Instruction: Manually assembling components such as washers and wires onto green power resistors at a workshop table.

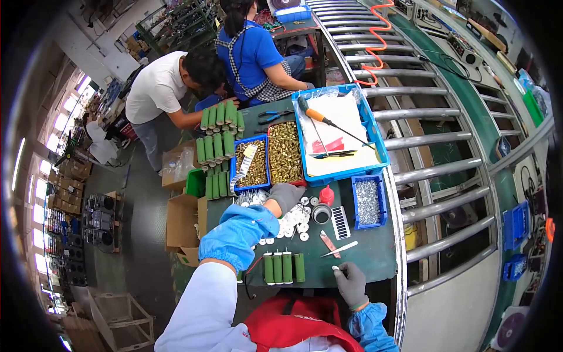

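Observation:
My left hand [284, 197] wears a grey glove and reaches over the front edge of the red bin of brass fittings [284, 152]. Below it lies a spread of white round discs [296, 220]; its fingertips are too hidden to read. At the table's front edge my right hand [352, 286], also gloved, is closed with a small white piece [335, 268] at its fingertips. Several green cylinders [285, 267] stand in a row in front of me, some with a white cap and a pin on top. Tweezers [341, 249] and a red-handled blade [329, 243] lie just beyond my right hand.
A blue bin of brass parts [251, 164] and stacked green cylinders [217, 146] stand at the left. Further right are a blue tray with screwdrivers [340, 167], a bin of small screws [368, 202] and a roller conveyor [437, 170]. Two people work at the far side.

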Demonstrator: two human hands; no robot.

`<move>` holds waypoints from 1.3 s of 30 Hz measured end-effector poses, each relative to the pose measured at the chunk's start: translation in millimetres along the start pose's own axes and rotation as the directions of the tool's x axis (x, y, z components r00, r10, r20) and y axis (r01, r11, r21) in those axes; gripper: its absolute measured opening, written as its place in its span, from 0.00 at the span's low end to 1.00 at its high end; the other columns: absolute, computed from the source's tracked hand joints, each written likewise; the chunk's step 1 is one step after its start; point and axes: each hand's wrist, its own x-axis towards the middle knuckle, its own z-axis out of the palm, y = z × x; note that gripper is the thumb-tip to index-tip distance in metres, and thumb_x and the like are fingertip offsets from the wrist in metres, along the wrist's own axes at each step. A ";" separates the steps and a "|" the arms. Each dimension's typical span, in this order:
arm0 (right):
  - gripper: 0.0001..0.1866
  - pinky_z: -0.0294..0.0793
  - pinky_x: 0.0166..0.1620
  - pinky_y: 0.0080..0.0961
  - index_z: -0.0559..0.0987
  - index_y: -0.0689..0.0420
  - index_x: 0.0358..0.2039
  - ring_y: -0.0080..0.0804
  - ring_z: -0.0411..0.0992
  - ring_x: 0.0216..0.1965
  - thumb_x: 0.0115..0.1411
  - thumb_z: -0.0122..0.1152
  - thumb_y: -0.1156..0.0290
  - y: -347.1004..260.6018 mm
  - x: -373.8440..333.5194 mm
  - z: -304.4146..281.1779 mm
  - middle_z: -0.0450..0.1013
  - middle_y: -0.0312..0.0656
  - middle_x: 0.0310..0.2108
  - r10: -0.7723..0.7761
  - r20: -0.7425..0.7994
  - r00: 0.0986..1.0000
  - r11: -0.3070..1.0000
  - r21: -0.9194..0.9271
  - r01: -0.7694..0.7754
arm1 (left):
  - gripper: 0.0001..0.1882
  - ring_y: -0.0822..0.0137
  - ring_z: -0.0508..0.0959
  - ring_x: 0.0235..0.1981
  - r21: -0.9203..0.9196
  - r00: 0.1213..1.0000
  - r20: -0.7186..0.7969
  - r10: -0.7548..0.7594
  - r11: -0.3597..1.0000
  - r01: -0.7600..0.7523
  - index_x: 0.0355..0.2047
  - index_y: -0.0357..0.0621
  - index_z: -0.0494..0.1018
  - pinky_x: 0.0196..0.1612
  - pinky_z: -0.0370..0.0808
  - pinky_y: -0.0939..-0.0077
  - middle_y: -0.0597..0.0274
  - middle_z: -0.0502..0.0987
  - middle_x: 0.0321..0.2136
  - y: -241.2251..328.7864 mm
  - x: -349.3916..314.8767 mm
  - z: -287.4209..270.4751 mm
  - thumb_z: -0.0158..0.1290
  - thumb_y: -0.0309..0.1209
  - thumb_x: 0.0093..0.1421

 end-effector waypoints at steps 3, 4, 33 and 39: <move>0.08 0.71 0.30 0.26 0.76 0.62 0.31 0.27 0.69 0.23 0.57 0.66 0.72 7.3 0.3 -4.6 0.72 0.43 0.22 0.006 0.013 1.000 1.000 -0.007 -0.006 | 0.16 0.50 0.82 0.37 0.000 1.000 0.013 -0.013 1.000 0.013 0.52 0.52 0.70 0.34 0.77 0.52 0.55 0.82 0.35 3.0 0.4 -6.3 0.41 0.33 0.65; 0.08 0.70 0.29 0.26 0.76 0.63 0.32 0.26 0.69 0.23 0.57 0.66 0.72 8.9 -0.4 -6.2 0.72 0.43 0.22 0.011 0.032 0.999 1.000 -0.002 -0.010 | 0.16 0.50 0.82 0.37 -0.003 1.000 0.008 -0.026 1.000 0.026 0.52 0.52 0.70 0.34 0.77 0.53 0.55 0.82 0.35 3.2 -1.2 -7.1 0.41 0.32 0.65; 0.11 0.69 0.36 0.18 0.77 0.65 0.44 0.18 0.68 0.31 0.61 0.56 0.75 -130.4 63.3 89.4 0.74 0.36 0.33 0.045 0.512 0.858 0.665 0.626 -0.408 | 0.08 0.76 0.75 0.27 -0.945 0.940 0.038 -0.338 -0.319 -0.077 0.34 0.40 0.75 0.31 0.73 0.81 0.65 0.77 0.27 28.0 -231.5 -9.9 0.55 0.32 0.59; 0.10 0.71 0.36 0.20 0.78 0.66 0.41 0.21 0.70 0.31 0.60 0.56 0.76 -140.2 48.9 117.1 0.75 0.38 0.31 0.061 0.586 0.808 0.857 0.384 -0.343 | 0.14 0.76 0.76 0.29 -0.946 0.929 -0.048 -0.368 -0.281 -0.161 0.43 0.38 0.77 0.31 0.74 0.79 0.66 0.79 0.30 22.3 -260.6 35.5 0.55 0.36 0.64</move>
